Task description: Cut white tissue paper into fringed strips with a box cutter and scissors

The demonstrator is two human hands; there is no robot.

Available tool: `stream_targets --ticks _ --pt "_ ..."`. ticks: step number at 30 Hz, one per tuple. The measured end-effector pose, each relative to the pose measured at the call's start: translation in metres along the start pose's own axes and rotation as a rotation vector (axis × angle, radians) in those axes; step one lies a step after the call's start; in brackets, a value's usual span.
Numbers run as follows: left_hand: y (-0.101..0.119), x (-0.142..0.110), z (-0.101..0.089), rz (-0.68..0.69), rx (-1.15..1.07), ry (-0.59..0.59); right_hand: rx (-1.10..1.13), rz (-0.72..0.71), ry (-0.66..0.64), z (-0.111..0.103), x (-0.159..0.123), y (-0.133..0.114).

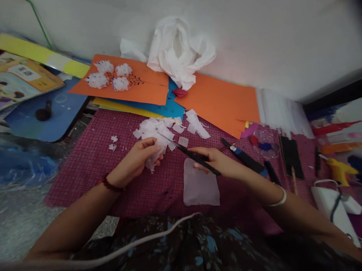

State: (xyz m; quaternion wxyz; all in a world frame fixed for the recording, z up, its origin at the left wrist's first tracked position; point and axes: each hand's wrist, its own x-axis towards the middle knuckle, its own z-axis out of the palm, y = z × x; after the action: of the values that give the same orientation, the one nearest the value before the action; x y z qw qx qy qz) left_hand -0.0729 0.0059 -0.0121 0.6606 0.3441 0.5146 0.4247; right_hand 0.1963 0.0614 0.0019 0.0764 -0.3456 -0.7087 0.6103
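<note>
Pinched between the fingers and thumb of my left hand point(141, 155) is a piece of white tissue paper point(152, 162). My right hand point(212, 160) grips a slim black tool point(198, 158) with a thin metal end; whether it is tweezers or a blade I cannot tell. Its tip points left, over a heap of small cut tissue pieces point(152, 127) just beyond my left hand. A square tissue sheet point(200, 188) lies flat below my right hand. Some loose cut strips point(198, 125) rest right of the heap, on the red checked cloth point(86, 168).
At the back, an orange card point(146, 94) bears several fluffy white flowers. Crumpled white tissue point(177, 48) leans on the wall beside another orange sheet point(225, 100). A black-handled tool point(245, 159), a yellow glue gun point(340, 171) and a white power strip point(333, 207) lie right; a book point(14, 82) sits left.
</note>
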Motion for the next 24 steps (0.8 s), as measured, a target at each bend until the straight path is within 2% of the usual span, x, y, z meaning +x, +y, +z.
stream_targets --ticks 3,5,9,14,18,24 --pt "0.001 -0.001 -0.001 0.027 0.018 0.028 0.049 0.047 0.001 -0.004 0.001 0.0" --pt "0.0 -0.002 -0.002 0.074 0.048 0.062 0.023 0.02 -0.018 -0.008 0.0 -0.001" --pt "0.0 -0.003 0.0 0.135 0.076 0.091 -0.059 -0.017 -0.114 -0.017 -0.008 -0.002" --pt "0.004 -0.005 0.003 0.192 -0.01 0.155 -0.1 -0.025 -0.194 -0.024 -0.018 -0.005" --pt "0.005 -0.005 0.005 0.172 -0.051 0.15 -0.184 -0.054 -0.234 -0.02 -0.015 -0.009" --pt "0.003 0.0 0.002 0.099 -0.099 0.122 -0.173 -0.053 -0.196 -0.015 -0.008 -0.005"
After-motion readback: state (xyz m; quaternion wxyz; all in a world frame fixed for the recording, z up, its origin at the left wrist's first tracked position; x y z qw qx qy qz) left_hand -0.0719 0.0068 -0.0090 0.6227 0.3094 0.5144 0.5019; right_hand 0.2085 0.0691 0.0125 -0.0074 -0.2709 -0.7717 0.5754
